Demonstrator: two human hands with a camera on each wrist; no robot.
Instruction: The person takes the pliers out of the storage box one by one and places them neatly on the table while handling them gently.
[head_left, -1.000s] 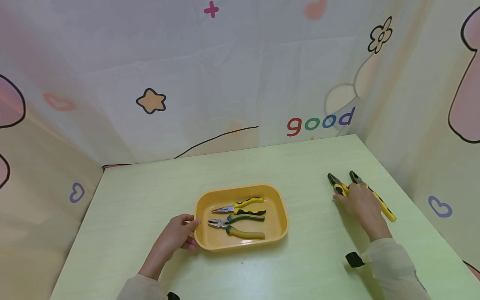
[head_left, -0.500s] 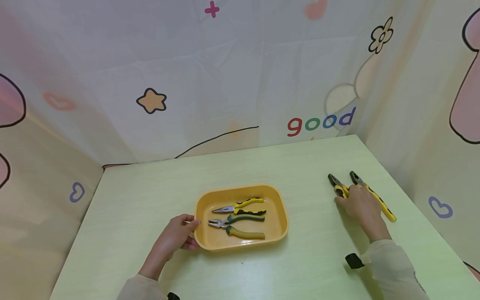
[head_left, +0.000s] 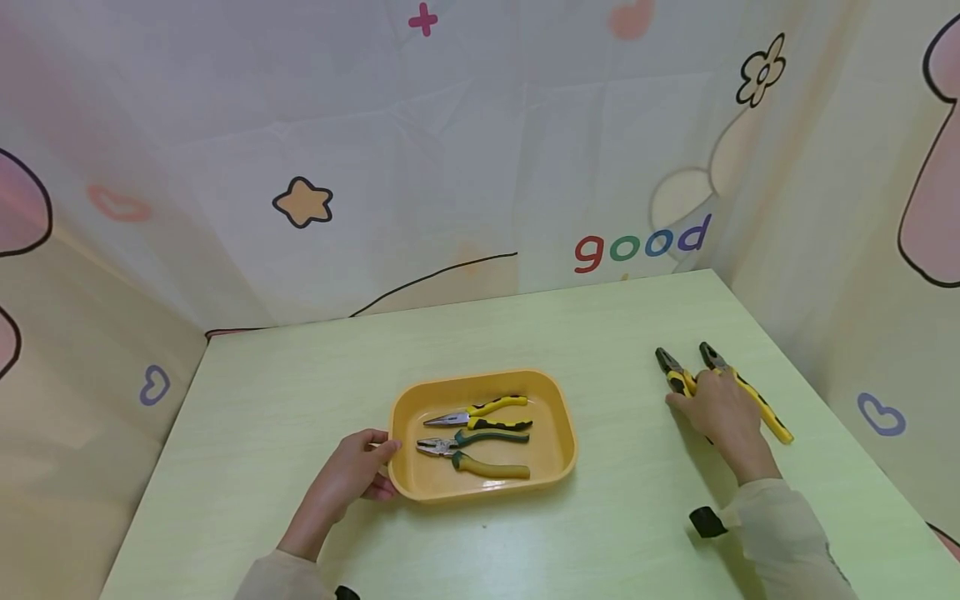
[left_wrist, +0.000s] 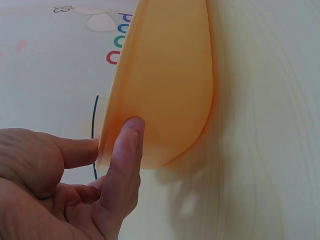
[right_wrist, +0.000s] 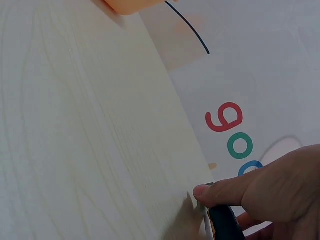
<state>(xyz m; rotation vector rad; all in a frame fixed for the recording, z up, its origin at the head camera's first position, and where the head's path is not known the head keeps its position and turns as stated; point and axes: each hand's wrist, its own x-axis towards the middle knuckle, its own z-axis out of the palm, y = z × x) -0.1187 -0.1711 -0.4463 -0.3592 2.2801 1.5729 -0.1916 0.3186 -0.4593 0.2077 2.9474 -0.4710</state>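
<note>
A yellow tray (head_left: pixel 558 433) stands on the table, and my left hand (head_left: pixel 352 468) pinches its left end, thumb at the rim and fingers along the outside wall. Inside lie long-nose pliers (head_left: pixel 480 410) with yellow-black handles, above combination pliers (head_left: pixel 487 469) with green-yellow handles. On the right, my right hand (head_left: pixel 722 410) holds dark-headed pliers (head_left: pixel 675 373) with yellow-black handles; the palm hides much of them. In the right wrist view the thumb (right_wrist: pixel 220 194) presses the tool's side. Another pair of yellow-handled pliers (head_left: pixel 767 410) lies just right of that hand.
The pale green table (head_left: pixel 285 375) meets a printed curtain (head_left: pixel 450 167) at the back and both sides. The second pliers lie close to the table's right edge. A black piece (head_left: pixel 707 522) sticks out from the right sleeve.
Almost nothing differs. The right hand has shifted very slightly, and a dark handle end now peeks out under it. The left hand and the tray have stayed still.
</note>
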